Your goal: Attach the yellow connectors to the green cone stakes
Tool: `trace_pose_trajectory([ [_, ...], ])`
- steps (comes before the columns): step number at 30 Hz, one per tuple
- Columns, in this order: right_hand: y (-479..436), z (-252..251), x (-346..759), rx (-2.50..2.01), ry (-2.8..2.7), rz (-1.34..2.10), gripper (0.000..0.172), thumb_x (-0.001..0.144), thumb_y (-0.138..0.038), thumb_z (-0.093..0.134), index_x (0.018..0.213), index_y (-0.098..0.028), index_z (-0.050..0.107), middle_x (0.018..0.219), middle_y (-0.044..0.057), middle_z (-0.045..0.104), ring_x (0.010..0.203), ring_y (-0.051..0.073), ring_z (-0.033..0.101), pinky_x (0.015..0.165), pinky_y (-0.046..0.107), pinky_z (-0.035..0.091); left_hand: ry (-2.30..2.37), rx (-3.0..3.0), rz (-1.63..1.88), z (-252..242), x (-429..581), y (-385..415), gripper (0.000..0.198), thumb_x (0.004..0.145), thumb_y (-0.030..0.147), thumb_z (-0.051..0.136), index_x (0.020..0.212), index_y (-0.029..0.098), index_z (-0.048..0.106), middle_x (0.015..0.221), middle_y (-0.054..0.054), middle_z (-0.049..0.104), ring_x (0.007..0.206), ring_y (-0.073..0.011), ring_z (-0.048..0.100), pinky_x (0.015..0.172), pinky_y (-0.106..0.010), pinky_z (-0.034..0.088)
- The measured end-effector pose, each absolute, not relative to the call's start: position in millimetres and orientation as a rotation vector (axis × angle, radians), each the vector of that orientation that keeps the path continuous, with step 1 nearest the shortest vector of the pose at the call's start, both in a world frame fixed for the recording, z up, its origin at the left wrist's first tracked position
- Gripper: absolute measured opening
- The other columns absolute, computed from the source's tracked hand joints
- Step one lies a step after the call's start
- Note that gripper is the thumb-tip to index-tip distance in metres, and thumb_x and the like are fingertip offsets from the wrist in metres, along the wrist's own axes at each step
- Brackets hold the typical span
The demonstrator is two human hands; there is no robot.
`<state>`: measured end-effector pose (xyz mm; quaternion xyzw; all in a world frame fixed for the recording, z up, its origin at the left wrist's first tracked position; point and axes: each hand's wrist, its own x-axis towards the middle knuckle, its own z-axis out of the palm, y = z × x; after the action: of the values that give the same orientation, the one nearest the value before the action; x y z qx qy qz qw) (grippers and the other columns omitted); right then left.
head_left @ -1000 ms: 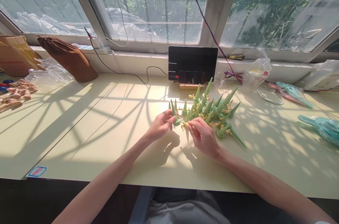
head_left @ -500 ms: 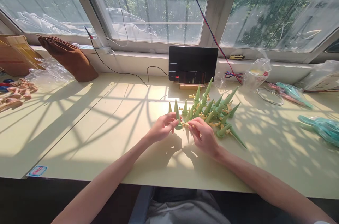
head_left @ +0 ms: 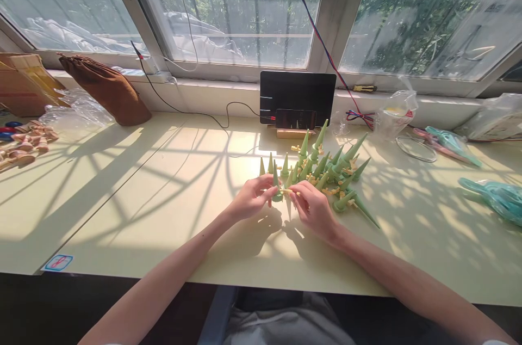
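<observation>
My left hand (head_left: 253, 196) is closed round the lower part of a green cone (head_left: 276, 175), which stands point up between thumb and fingers. My right hand (head_left: 313, 208) pinches a thin, pale yellow stick (head_left: 286, 191) whose left end is at the cone's lower part. Whether the stick is touching or inside the cone I cannot tell. Right behind both hands lies a pile of similar green cones (head_left: 322, 162) with small yellow pieces on them; some stand upright, others lie tilted.
A tablet (head_left: 297, 89) and a phone (head_left: 296, 119) on a wooden stand (head_left: 294, 133) are behind the pile. A brown drawstring bag (head_left: 108, 89) and wooden pieces (head_left: 26, 143) lie to the left. Teal plastic-wrapped items (head_left: 497, 199) lie on the right.
The cone in my left hand has shifted slightly right and down, closer to the stick. My right hand has hardly moved.
</observation>
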<state>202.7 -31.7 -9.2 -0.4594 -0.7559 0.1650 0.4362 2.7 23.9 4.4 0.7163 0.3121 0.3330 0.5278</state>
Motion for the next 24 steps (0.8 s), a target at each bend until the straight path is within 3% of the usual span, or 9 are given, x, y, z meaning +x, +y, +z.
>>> trace_pose_trajectory([
  [6, -30.9, -7.3, 204.0, -1.126, -1.911, 0.394, 0.026, 0.102, -0.031, 0.042, 0.089, -0.019, 0.061, 0.080, 0.003, 0.055, 0.058, 0.013, 0.043, 0.055, 0.026, 0.039, 0.784, 1.719, 0.758, 2.3, 3.6, 21.9, 0.030, 0.093, 0.043, 0.059, 0.101, 0.015, 0.061, 0.088, -0.007, 0.068, 0.071, -0.0168, 0.066, 0.068, -0.033, 0.059],
  [14, -31.0, -9.3, 202.9, -1.147, -1.827, 0.499, 0.023, 0.098, -0.026, 0.049, 0.078, -0.018, 0.059, 0.067, -0.001, 0.046, 0.058, 0.012, 0.039, 0.056, 0.026, 0.033, 0.777, 1.796, 0.827, -2.4, 2.9, 22.0, 0.029, 0.091, 0.040, 0.063, 0.104, 0.014, 0.065, 0.087, -0.007, 0.070, 0.072, -0.0156, 0.067, 0.057, -0.024, 0.059],
  [24, -31.3, -7.2, 199.5, -1.258, -1.485, 1.191, 0.044, 0.096, -0.047, 0.049, 0.061, -0.019, 0.044, 0.054, -0.005, 0.037, 0.046, 0.009, 0.034, 0.044, 0.024, 0.024, 0.782, 2.094, 0.948, -2.1, 2.7, 18.6, 0.021, 0.092, 0.032, 0.063, 0.101, 0.014, 0.070, 0.082, -0.007, 0.071, 0.066, -0.0121, 0.064, 0.047, -0.015, 0.047],
])
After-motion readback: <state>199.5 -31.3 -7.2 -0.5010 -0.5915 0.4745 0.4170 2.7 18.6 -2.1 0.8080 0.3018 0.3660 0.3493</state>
